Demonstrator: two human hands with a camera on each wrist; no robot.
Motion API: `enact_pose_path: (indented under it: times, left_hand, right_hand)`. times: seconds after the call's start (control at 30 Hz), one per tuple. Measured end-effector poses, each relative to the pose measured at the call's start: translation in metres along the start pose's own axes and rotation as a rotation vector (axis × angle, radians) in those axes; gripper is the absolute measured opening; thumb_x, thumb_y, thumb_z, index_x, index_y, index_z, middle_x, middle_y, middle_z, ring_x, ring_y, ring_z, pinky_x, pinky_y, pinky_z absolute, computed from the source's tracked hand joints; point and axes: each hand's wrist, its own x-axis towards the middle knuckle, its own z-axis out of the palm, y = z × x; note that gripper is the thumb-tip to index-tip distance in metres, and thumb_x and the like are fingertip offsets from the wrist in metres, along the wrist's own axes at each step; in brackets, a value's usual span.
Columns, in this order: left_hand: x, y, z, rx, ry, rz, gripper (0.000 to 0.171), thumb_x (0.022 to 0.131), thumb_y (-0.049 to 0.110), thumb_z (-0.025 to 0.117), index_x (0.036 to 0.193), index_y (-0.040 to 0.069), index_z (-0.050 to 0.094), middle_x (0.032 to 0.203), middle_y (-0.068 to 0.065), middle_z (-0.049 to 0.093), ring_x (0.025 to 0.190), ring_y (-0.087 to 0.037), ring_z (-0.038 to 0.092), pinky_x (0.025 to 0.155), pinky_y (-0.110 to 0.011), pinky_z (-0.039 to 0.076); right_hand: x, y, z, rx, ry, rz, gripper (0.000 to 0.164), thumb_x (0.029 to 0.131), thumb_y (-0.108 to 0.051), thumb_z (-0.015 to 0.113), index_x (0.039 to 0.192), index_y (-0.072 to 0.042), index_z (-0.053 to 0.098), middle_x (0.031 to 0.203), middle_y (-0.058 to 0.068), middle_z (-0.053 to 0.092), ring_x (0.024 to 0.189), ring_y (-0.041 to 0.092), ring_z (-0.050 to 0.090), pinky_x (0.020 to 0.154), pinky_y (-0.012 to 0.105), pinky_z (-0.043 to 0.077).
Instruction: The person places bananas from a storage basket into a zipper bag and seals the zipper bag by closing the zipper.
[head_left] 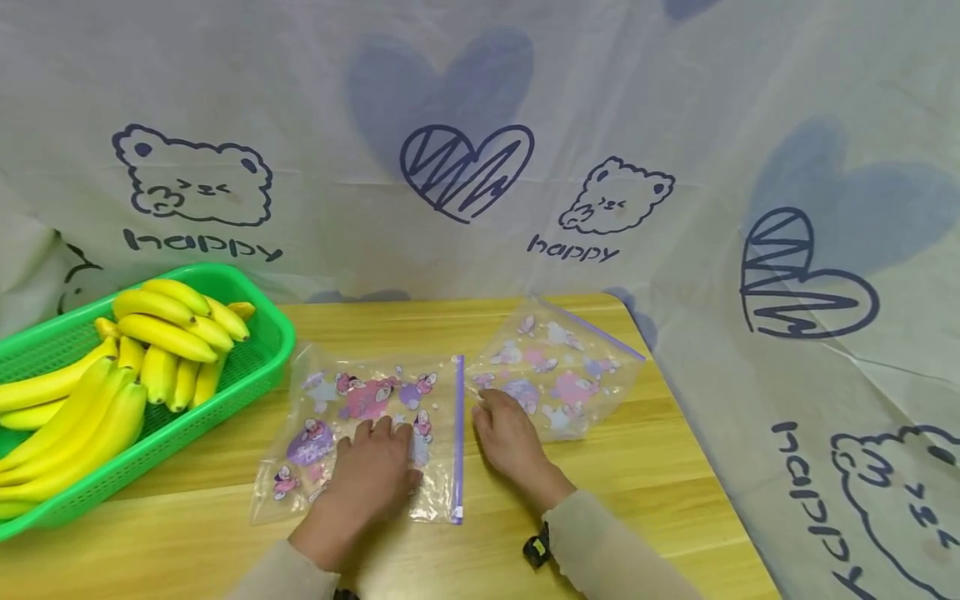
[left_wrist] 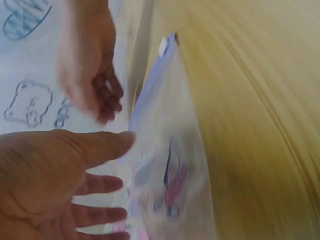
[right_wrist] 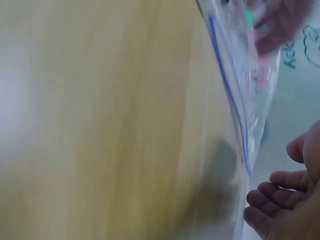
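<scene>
A clear zip bag (head_left: pixel 367 392) with pink and purple cartoon prints lies flat on the table, its purple zip strip (head_left: pixel 459 450) on the right side. My left hand (head_left: pixel 371 471) is over the lower middle of this bag, fingers spread and fairly straight, as the left wrist view also shows. Just right of the zip strip, my right hand (head_left: pixel 510 437) has its fingertips at the left edge of a second printed zip bag (head_left: pixel 562 367). This one lies tilted, purple strip toward the upper right. In the right wrist view the right fingers (right_wrist: pixel 282 197) are loosely bent around nothing.
On the left stands a green plastic basket (head_left: pixel 258 333) holding several bunches of bananas (head_left: pixel 168 337). The wooden table (head_left: pixel 637 508) ends at a right edge beside a hanging white cloth (head_left: pixel 697 167) printed with hearts and bears, which also covers the back.
</scene>
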Motion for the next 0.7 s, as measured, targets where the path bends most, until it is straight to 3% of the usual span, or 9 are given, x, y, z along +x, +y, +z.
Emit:
enact_pose_path:
  times: [0.13, 0.37, 0.47, 0.7]
  left_hand:
    - [0.017, 0.018, 0.012, 0.020, 0.122, 0.074, 0.042, 0.092, 0.035, 0.079, 0.120, 0.005, 0.070, 0.121, -0.018, 0.067, 0.114, -0.042, 0.061, 0.089, -0.060, 0.054]
    - [0.042, 0.033, 0.031, 0.024, 0.183, 0.112, 0.032, 0.096, 0.036, 0.074, 0.101, 0.004, 0.071, 0.100, -0.014, 0.066, 0.092, -0.036, 0.059, 0.078, -0.053, 0.052]
    - [0.051, 0.036, 0.033, 0.017, 0.158, 0.072, 0.037, 0.097, 0.039, 0.074, 0.099, 0.003, 0.071, 0.096, -0.015, 0.064, 0.091, -0.037, 0.060, 0.077, -0.055, 0.052]
    - [0.064, 0.043, 0.032, -0.004, -0.008, -0.053, 0.050, 0.096, 0.052, 0.072, 0.108, 0.003, 0.071, 0.105, -0.016, 0.065, 0.106, -0.040, 0.060, 0.090, -0.064, 0.051]
  right_hand:
    - [-0.007, -0.010, 0.005, 0.003, 0.058, -0.003, 0.038, 0.109, -0.023, 0.053, 0.135, 0.002, 0.064, 0.137, 0.020, 0.066, 0.131, 0.040, 0.060, 0.110, 0.053, 0.049]
    - [-0.013, -0.012, 0.005, 0.003, 0.099, 0.025, 0.031, 0.110, -0.020, 0.052, 0.120, 0.002, 0.070, 0.114, 0.017, 0.071, 0.111, 0.034, 0.067, 0.096, 0.049, 0.055]
    - [-0.013, -0.010, 0.004, 0.008, 0.095, 0.032, 0.031, 0.110, -0.021, 0.051, 0.120, 0.001, 0.071, 0.112, 0.016, 0.071, 0.109, 0.033, 0.067, 0.095, 0.048, 0.055]
    - [-0.012, -0.008, 0.005, 0.020, 0.089, 0.033, 0.031, 0.110, -0.022, 0.051, 0.120, 0.000, 0.071, 0.112, 0.015, 0.070, 0.109, 0.033, 0.066, 0.094, 0.049, 0.055]
